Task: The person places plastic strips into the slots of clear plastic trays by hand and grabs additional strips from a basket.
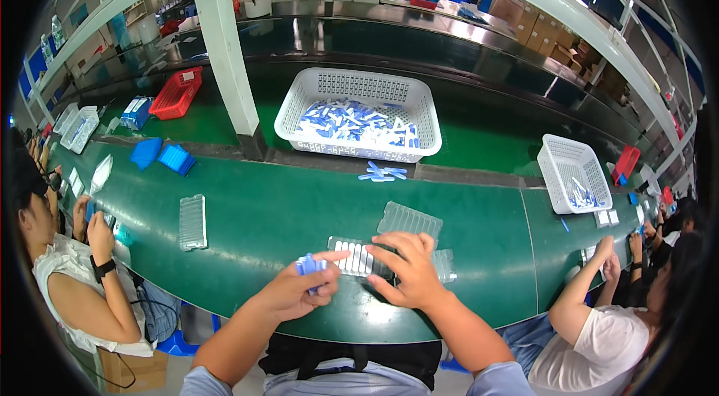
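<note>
Several small blue-and-white plastic sticks (305, 264) are bunched in my left hand (296, 291), closed around them. Its index finger reaches over a clear ribbed plastic tray (337, 245) at the front of the green table. White pieces (358, 255) lie side by side in the tray's slots. My right hand (412, 270) has its fingers spread over the tray's right end, fingertips touching or close to the pieces. Behind that hand lies another clear tray (410, 221), and a further clear tray (444, 266) shows partly beside its wrist.
A white basket (358, 149) full of blue-and-white sticks stands beyond, with a few loose sticks (383, 171) before it. One clear tray (192, 222) lies to the left, near blue stacks (177, 159). A post (225, 44) rises behind. Co-workers (90, 276) sit on both sides.
</note>
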A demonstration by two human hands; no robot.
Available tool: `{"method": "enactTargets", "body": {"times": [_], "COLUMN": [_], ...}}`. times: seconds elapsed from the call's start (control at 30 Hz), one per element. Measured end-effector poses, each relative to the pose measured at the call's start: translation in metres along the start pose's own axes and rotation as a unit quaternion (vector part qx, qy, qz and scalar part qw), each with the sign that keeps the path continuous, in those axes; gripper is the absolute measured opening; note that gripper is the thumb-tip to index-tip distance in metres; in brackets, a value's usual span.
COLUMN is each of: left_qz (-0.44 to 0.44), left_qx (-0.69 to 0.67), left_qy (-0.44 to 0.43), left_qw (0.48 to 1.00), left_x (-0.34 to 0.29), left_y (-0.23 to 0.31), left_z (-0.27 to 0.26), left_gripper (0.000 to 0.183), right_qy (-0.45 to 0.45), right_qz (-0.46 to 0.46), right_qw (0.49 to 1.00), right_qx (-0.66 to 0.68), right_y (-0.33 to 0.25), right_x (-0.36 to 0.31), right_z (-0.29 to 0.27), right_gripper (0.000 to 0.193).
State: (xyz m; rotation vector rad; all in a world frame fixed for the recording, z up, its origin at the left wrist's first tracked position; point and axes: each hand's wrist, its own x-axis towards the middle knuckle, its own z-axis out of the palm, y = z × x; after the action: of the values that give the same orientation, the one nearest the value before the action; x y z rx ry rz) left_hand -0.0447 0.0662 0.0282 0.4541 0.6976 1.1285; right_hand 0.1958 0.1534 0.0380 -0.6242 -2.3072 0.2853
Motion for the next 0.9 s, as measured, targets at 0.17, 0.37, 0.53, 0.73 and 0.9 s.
{"method": "enactTargets", "body": {"times": [0.17, 0.37, 0.53, 0.73, 0.9], "left_qz": [-0.129, -0.12, -0.09, -0.085, -0.052], "left_qx": [0.051, 0.157, 0.173, 0.175, 0.085], "left_qy": [-0.127, -0.161, -0.156, -0.124, -0.023], "left_qw": [0.982, 0.967, 0.968, 0.973, 0.995], "left_x": [0.023, 0.037, 0.036, 0.038, 0.041], "left_y": [0.012, 0.001, -0.002, 0.006, 0.01], "left_z": [0.02, 0.018, 0.019, 0.017, 0.007], "left_gripper": [0.059, 0.053, 0.05, 0.041, 0.044], "right_qy": [0.08, 0.092, 0.041, 0.202, -0.023], "right_qz": [-0.006, 0.038, 0.08, 0.23, -0.002], "right_qw": [0.996, 0.991, 0.984, 0.922, 0.998], "right_qx": [0.031, 0.093, 0.15, 0.238, -0.063], "right_y": [-0.001, -0.002, -0.005, 0.012, 0.024], "right_x": [-0.002, -0.005, -0.001, -0.004, 0.002], "right_z": [-0.001, 0.005, 0.009, 0.005, -0.017], "right_gripper": [0.039, 0.031, 0.021, 0.013, 0.018]}}
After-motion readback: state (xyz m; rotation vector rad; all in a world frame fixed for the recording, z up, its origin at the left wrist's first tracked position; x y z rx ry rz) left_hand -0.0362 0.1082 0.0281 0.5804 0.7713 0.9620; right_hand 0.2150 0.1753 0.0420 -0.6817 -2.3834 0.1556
